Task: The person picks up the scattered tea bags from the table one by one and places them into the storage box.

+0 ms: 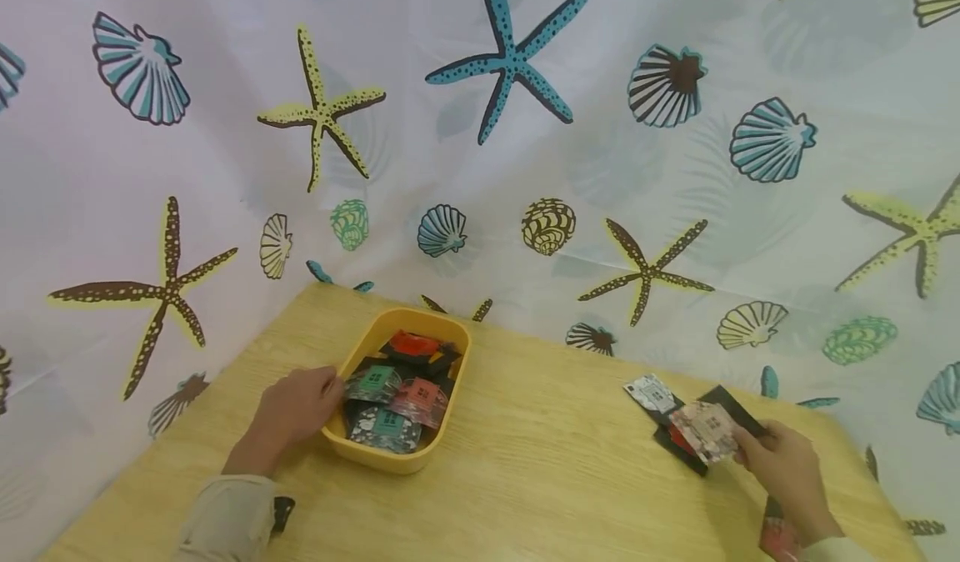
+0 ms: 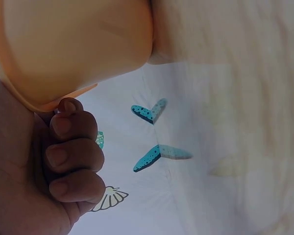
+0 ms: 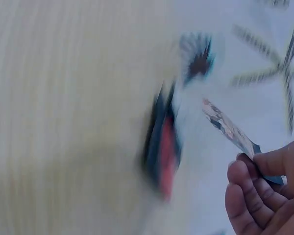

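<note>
On the left, my left hand (image 1: 296, 412) grips the rim of a yellow plastic bin (image 1: 397, 462), with its fingers curled at the outer side in the left wrist view. Inside lie several small flat packets, among them a green-labelled packet (image 1: 375, 383), a red-labelled one (image 1: 420, 401) and a grey patterned one (image 1: 386, 429). To the right, my right hand (image 1: 787, 466) pinches a pinkish patterned packet (image 1: 705, 429) with a black back between thumb and fingers. Behind it in the head view show a white-and-black packet (image 1: 652, 396) and a black-and-red packet (image 1: 681, 449).
The bin stands on a light wooden table (image 1: 540, 437). Another dark and red packet (image 1: 778, 537) lies near the right forearm, partly hidden. A white curtain (image 1: 465, 178) printed with starfish and shells rises along the table's back and sides. A small black object (image 1: 282, 512) shows by the left sleeve.
</note>
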Demonstrator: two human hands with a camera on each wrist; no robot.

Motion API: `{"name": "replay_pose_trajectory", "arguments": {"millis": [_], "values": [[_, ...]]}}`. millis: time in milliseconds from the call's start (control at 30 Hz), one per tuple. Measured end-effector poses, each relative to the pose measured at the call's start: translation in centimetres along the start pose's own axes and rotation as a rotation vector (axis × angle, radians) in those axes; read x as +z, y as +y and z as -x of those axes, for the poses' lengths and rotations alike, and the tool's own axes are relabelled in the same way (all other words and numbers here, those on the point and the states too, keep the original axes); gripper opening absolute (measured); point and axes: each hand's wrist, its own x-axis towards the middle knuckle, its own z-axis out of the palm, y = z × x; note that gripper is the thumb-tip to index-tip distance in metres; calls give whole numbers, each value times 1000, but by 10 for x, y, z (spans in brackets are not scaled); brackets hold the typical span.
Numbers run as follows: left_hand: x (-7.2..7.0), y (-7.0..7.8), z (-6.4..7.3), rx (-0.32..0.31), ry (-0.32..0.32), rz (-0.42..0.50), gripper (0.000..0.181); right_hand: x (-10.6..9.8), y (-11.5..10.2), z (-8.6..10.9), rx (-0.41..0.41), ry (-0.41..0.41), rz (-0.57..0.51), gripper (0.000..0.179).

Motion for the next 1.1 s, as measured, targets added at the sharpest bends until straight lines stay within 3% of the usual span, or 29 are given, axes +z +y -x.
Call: {"name": "replay_pose_trajectory", "arguments": {"millis": [200,300,433,600,800,867,1033,1100], "values": [[-1,-1,1,-13,2,13,26,48,-108,9,-271,-79,-279,29],[0,-1,1,-26,-6,23,26,74,-156,12,-367,-161,-407,24],[3,0,1,-33,-13,33,26,99,-205,18,-424,-269,-546,22],[2,0,-1,-36,6,26,27,123,-246,21,-458,-351,-602,21],[3,-2,-1,-24,28,13,29,158,-273,23,-544,-416,-526,28],[3,-2,-1,-14,34,19,29,168,-279,26,-577,-394,-456,31],[4,-2,-2,-3,39,19,29,194,-294,34,-705,-200,-98,46],[3,-2,-2,-1,47,11,29,202,-301,36,-748,-186,72,58]]}}
